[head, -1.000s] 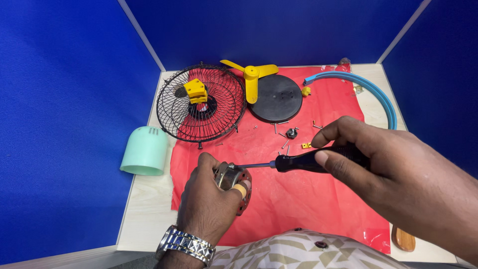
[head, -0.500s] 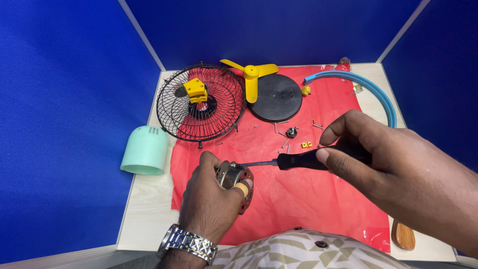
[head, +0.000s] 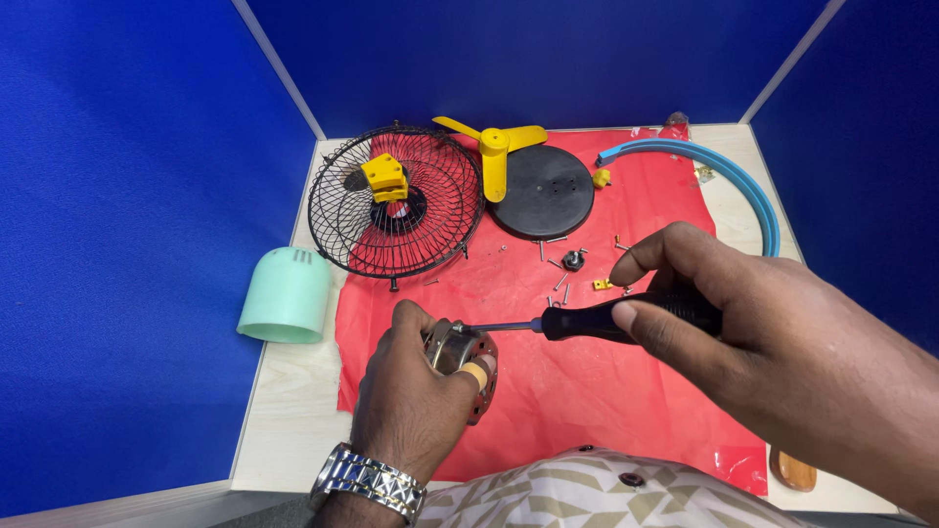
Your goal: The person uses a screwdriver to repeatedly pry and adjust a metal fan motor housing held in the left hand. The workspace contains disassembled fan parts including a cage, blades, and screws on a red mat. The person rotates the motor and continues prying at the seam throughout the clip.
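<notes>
My left hand (head: 411, 396) is wrapped around a small round metal motor (head: 460, 352), holding it just above the red mat (head: 587, 391) near the front edge of the tabletop (head: 284, 430), fingers curled shut over its rim and thumb along the side. I judge it dense and rigid for its size, with smooth metal that could slip or turn in the palm, so the rim is the sensible place to hold it, clear of the open face with its copper windings. My right hand (head: 743, 332) is closed on the black handle of a screwdriver (head: 626, 318), thumb and fingertips pinching it from both sides, the thin shaft lying level and its tip meeting the motor's face. The handle looks hard and ribbed enough for a sure hold. Farther back on the mat lie a black wire fan guard (head: 396, 200), a yellow fan blade (head: 494, 147), a black disc (head: 543, 191) and scattered small screws (head: 562, 284); a pale green cover (head: 284, 293) sits to the left.
</notes>
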